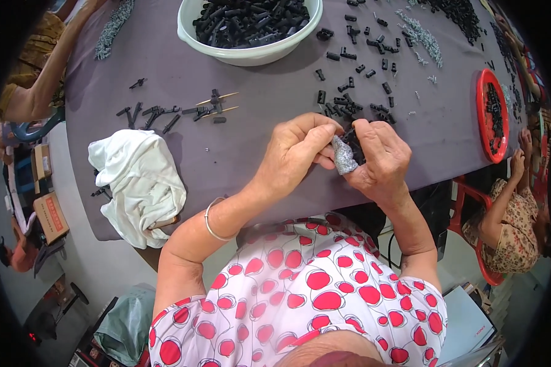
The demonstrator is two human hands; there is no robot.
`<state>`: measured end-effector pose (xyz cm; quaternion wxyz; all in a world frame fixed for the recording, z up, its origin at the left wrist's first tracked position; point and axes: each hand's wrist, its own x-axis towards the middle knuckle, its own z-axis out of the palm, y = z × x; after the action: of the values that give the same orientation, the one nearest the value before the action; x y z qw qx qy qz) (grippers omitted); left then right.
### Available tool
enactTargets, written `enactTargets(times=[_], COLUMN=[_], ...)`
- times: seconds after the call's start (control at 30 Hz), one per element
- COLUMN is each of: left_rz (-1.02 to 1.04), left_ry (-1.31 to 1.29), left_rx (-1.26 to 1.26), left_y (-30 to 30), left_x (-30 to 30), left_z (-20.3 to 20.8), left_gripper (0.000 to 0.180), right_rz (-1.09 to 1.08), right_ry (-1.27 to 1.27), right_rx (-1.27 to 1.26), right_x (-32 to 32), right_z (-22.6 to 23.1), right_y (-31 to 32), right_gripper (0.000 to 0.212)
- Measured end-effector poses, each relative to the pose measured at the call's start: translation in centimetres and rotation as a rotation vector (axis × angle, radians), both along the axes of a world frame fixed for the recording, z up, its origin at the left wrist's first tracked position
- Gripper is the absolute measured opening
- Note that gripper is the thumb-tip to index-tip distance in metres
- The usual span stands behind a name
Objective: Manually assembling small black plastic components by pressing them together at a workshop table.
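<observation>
My left hand [300,147] is closed, thumb and fingertips pinched together at the inner side of my right hand. What it pinches is too small to make out. My right hand [381,153] curls around black plastic parts [352,142], partly hidden by its fingers. A grey speckled cover [343,156] sits at its thumb, between the two hands. Just beyond the fingers lies a small pile of short black plastic pieces [347,105], with more scattered farther off.
A white basin [251,59] of black parts stands at the back. Left lie a crumpled white cloth [139,183], black stick-like parts [155,114] and thin wooden sticks [221,111]. A red tray [482,122] and silvery small parts [423,41] are at right. Other people sit at both sides.
</observation>
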<state>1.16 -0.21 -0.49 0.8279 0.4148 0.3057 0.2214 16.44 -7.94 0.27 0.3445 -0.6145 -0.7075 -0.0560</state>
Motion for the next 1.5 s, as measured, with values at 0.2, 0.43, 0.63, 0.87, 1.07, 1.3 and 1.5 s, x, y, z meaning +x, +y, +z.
enactTargets(times=[0.2, 0.43, 0.63, 0.87, 1.07, 1.3, 1.5], left_rz=[-0.014, -0.168, -0.202, -0.164, -0.269, -0.177, -0.116], left_ry=[-0.024, 0.086, 0.111, 0.050, 0.192, 0.062, 0.052], left_rx=[0.004, 0.115, 0.137, 0.116, 0.144, 0.142, 0.204], left_y=[0.0, 0.1, 0.1, 0.4, 0.4, -0.1, 0.1], left_x=[0.0, -0.7, -0.8, -0.4, -0.5, -0.7, -0.4], left_z=[0.0, 1.1, 1.2, 0.3, 1.8, 0.3, 0.1], left_gripper=[0.027, 0.021, 0.017, 0.024, 0.022, 0.020, 0.014], right_rz=[0.011, 0.054, 0.019, -0.020, 0.038, 0.014, -0.240], right_ry=[0.015, 0.079, 0.090, 0.152, 0.123, 0.321, 0.335], right_rx=[-0.012, 0.015, 0.055, 0.038, 0.018, -0.106, -0.029], right_x=[-0.1, -1.0, -1.1, -0.8, -1.1, 2.5, 6.8], right_z=[0.4, 0.0, 0.0, 0.0, -0.6, 0.3, -0.4], right_y=[-0.1, -1.0, -1.1, -1.0, -1.6, -1.8, -1.0], right_gripper=[0.042, 0.032, 0.030, 0.031, 0.035, 0.037, 0.025])
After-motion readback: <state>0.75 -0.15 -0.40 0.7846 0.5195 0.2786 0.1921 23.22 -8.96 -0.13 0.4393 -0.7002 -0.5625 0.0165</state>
